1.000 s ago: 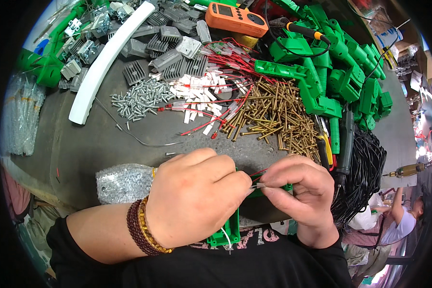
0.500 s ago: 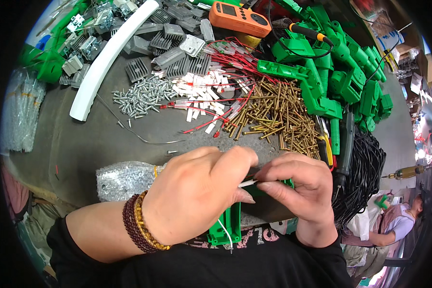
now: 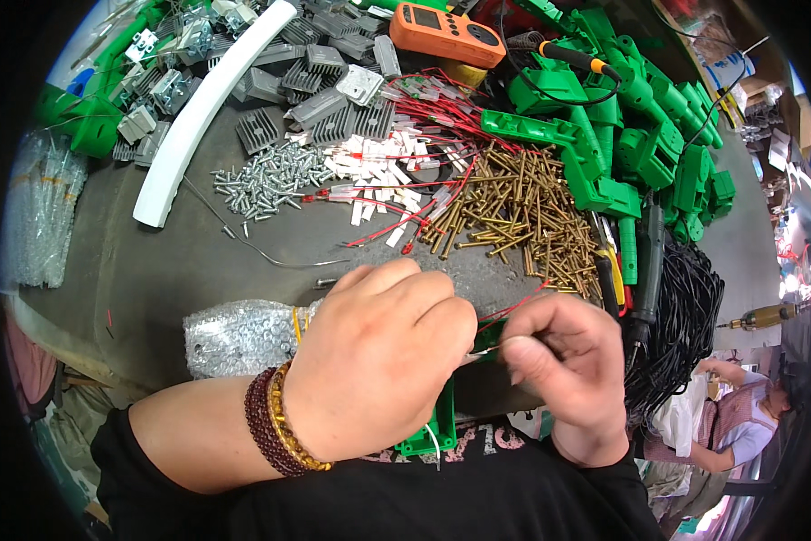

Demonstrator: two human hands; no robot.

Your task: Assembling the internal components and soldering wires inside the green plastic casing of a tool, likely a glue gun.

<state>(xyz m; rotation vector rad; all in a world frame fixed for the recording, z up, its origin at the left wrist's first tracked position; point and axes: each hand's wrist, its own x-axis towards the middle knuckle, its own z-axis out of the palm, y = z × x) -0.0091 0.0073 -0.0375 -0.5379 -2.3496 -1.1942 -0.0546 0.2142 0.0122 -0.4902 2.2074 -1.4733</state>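
Observation:
My left hand (image 3: 378, 347) is closed, its back toward me and its fingers mostly hidden, on a white wire; a light tip pokes out toward the right hand. Opposite it, my right hand (image 3: 572, 365) pinches a thin wire end (image 3: 488, 351) between thumb and forefinger. A red wire (image 3: 516, 304) shows just above the right fingers. Beneath both hands lies a green plastic housing (image 3: 443, 419), largely covered by the left hand. Over its lower edge hangs a loose white wire end (image 3: 435, 442). How the wires join is hidden.
Bubble wrap (image 3: 238, 338) lies left of my hands. Beyond them are silver screws (image 3: 270, 180), white connectors (image 3: 383, 176), brass screws (image 3: 522, 207), grey heat sinks (image 3: 320, 108) and an orange meter (image 3: 448, 36). Green housings (image 3: 649, 149) and black cables (image 3: 680, 325) fill the right; a co-worker (image 3: 739, 419) is beyond.
My right hand has drawn slightly right and its fingers have curled. The left hand has turned, hiding its thumb. A red wire now shows above the right hand. The co-worker's arm has moved.

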